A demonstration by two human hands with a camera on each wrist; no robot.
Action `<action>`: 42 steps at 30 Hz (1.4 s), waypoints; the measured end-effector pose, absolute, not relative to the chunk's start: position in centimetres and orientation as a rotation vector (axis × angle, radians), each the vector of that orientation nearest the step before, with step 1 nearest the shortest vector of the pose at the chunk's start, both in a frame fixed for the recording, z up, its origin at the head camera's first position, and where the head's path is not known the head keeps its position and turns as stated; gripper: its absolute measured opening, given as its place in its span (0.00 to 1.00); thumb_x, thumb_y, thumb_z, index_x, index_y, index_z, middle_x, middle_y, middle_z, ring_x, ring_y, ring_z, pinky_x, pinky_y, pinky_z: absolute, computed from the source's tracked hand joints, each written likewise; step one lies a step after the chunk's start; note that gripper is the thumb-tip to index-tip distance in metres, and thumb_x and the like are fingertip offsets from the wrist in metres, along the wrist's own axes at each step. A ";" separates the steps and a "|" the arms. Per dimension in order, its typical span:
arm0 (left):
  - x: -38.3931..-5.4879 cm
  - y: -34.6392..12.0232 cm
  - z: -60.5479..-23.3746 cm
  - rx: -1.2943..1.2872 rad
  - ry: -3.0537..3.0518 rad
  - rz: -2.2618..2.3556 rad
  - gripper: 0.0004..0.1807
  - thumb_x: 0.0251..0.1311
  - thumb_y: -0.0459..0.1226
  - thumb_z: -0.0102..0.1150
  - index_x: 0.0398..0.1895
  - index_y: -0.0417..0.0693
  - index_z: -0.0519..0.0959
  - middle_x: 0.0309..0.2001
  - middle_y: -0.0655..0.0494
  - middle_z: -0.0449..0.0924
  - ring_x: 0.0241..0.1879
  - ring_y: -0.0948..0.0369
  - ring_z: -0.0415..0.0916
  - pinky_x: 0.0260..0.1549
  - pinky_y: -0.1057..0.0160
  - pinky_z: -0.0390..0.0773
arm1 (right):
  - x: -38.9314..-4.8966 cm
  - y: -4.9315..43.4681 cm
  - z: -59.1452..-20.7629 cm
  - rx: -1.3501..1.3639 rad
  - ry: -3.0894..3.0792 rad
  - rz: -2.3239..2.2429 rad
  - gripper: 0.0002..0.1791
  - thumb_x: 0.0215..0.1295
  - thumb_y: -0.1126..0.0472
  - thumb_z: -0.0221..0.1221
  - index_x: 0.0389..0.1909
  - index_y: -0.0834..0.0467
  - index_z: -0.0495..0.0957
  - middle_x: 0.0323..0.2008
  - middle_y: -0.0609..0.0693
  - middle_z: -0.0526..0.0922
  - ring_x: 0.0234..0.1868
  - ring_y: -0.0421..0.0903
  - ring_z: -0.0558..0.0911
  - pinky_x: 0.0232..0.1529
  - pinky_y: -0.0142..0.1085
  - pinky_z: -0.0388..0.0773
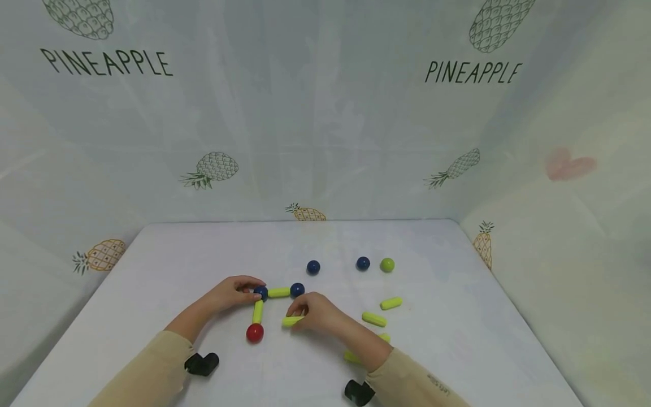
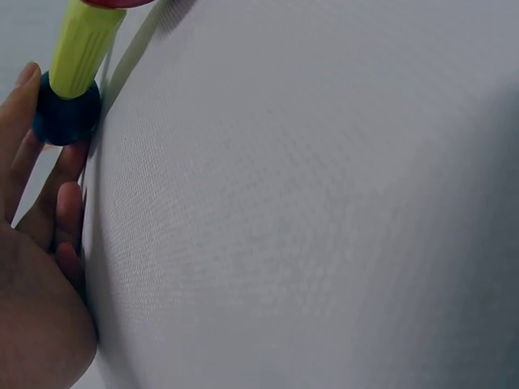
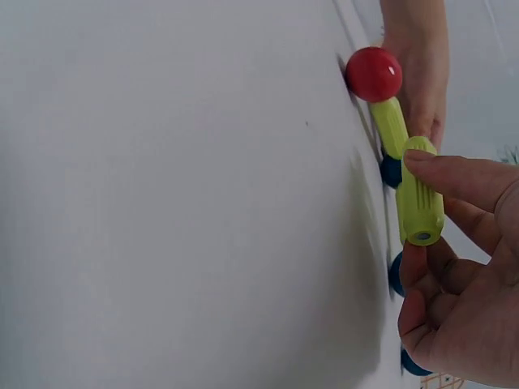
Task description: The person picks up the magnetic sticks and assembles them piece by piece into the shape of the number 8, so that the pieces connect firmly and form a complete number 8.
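My left hand (image 1: 237, 292) pinches a blue ball (image 1: 261, 292) between thumb and fingers. Two yellow-green rods join that ball: one rod (image 1: 278, 292) runs right to a second blue ball (image 1: 297, 290), the other (image 1: 257, 311) runs toward me to a red ball (image 1: 255, 333). In my right hand (image 1: 317, 314) a loose yellow-green rod (image 3: 422, 198) is pinched between thumb and fingers, apart from the joined pieces. Its near end shows a small grey metal-looking disc in the right wrist view. The left wrist view shows the held blue ball (image 2: 66, 117) with a rod (image 2: 85, 49) attached.
Behind the hands lie two loose blue balls (image 1: 313, 267) and a green ball (image 1: 387, 264). Several yellow-green rods (image 1: 374, 319) are scattered to the right, some partly behind my right forearm. A white cloth (image 1: 325, 113) printed with pineapples hangs behind the white table (image 1: 458, 339).
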State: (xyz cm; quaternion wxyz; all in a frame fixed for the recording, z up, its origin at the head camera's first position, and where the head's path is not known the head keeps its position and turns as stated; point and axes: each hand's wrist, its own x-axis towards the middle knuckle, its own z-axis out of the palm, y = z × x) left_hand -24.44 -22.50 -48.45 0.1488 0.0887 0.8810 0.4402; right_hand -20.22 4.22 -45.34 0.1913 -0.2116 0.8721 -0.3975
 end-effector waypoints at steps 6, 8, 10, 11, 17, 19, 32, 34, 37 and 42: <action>-24.3 -22.3 -48.1 0.286 2.534 1.286 0.21 0.58 0.43 0.68 0.53 0.45 0.81 0.32 0.54 0.72 0.35 0.57 0.66 0.33 0.61 0.65 | -20.0 3.7 -45.8 -0.611 2.420 -1.134 0.11 0.50 0.67 0.73 0.34 0.51 0.85 0.27 0.41 0.77 0.30 0.38 0.72 0.32 0.29 0.71; -24.2 -22.2 -48.1 0.290 2.539 1.289 0.21 0.58 0.43 0.68 0.53 0.44 0.82 0.32 0.54 0.72 0.35 0.57 0.66 0.33 0.60 0.65 | -20.0 3.5 -45.9 -0.615 2.415 -1.131 0.11 0.51 0.66 0.73 0.34 0.51 0.85 0.27 0.41 0.77 0.29 0.38 0.72 0.31 0.29 0.71; -24.2 -22.1 -48.0 0.283 2.551 1.282 0.20 0.58 0.43 0.68 0.52 0.45 0.82 0.33 0.55 0.73 0.35 0.57 0.66 0.33 0.60 0.65 | -20.0 3.2 -46.1 -0.623 2.414 -1.129 0.11 0.50 0.66 0.73 0.33 0.51 0.85 0.27 0.41 0.77 0.29 0.38 0.72 0.31 0.29 0.71; -24.2 -22.0 -48.0 0.280 2.557 1.276 0.20 0.58 0.43 0.68 0.52 0.45 0.82 0.34 0.55 0.74 0.35 0.57 0.66 0.34 0.60 0.65 | -19.9 3.1 -46.2 -0.624 2.413 -1.127 0.11 0.50 0.66 0.73 0.33 0.51 0.86 0.26 0.40 0.77 0.29 0.38 0.72 0.31 0.29 0.71; -24.2 -22.0 -48.1 0.253 2.581 1.253 0.19 0.58 0.44 0.69 0.51 0.47 0.83 0.40 0.55 0.78 0.38 0.56 0.66 0.36 0.60 0.66 | -19.7 2.4 -46.0 -0.627 2.407 -1.119 0.10 0.51 0.66 0.73 0.33 0.51 0.86 0.26 0.40 0.78 0.29 0.37 0.72 0.31 0.28 0.72; -24.2 -22.0 -48.1 0.251 2.578 1.261 0.19 0.58 0.44 0.68 0.50 0.47 0.83 0.40 0.55 0.78 0.37 0.56 0.66 0.36 0.59 0.65 | -19.6 2.2 -46.0 -0.629 2.401 -1.121 0.10 0.51 0.66 0.73 0.34 0.51 0.86 0.26 0.40 0.78 0.29 0.37 0.72 0.31 0.28 0.72; -24.3 -22.0 -48.1 0.268 2.555 1.296 0.18 0.59 0.43 0.68 0.51 0.46 0.83 0.38 0.55 0.76 0.36 0.56 0.65 0.34 0.59 0.64 | -19.7 1.2 -46.1 -0.652 2.369 -1.131 0.09 0.51 0.66 0.73 0.34 0.53 0.87 0.26 0.39 0.79 0.28 0.36 0.73 0.30 0.28 0.72; -24.3 -22.0 -48.1 0.270 2.557 1.296 0.18 0.59 0.43 0.68 0.51 0.47 0.83 0.38 0.55 0.76 0.36 0.56 0.65 0.34 0.59 0.64 | -19.7 1.1 -46.2 -0.656 2.374 -1.125 0.09 0.51 0.66 0.73 0.34 0.53 0.87 0.26 0.38 0.79 0.28 0.36 0.73 0.30 0.28 0.72; -24.3 -22.0 -48.2 0.278 2.559 1.292 0.18 0.59 0.43 0.68 0.50 0.46 0.83 0.38 0.55 0.77 0.35 0.56 0.65 0.34 0.59 0.64 | -19.7 0.9 -46.3 -0.652 2.369 -1.128 0.09 0.51 0.66 0.73 0.34 0.53 0.87 0.25 0.38 0.79 0.28 0.36 0.73 0.30 0.28 0.71; -24.4 -22.1 -48.3 0.281 2.556 1.287 0.19 0.59 0.43 0.67 0.52 0.46 0.83 0.41 0.54 0.78 0.37 0.56 0.66 0.35 0.59 0.65 | -19.7 0.7 -46.3 -0.639 2.373 -1.126 0.09 0.51 0.66 0.73 0.33 0.53 0.87 0.25 0.39 0.78 0.28 0.36 0.73 0.30 0.28 0.71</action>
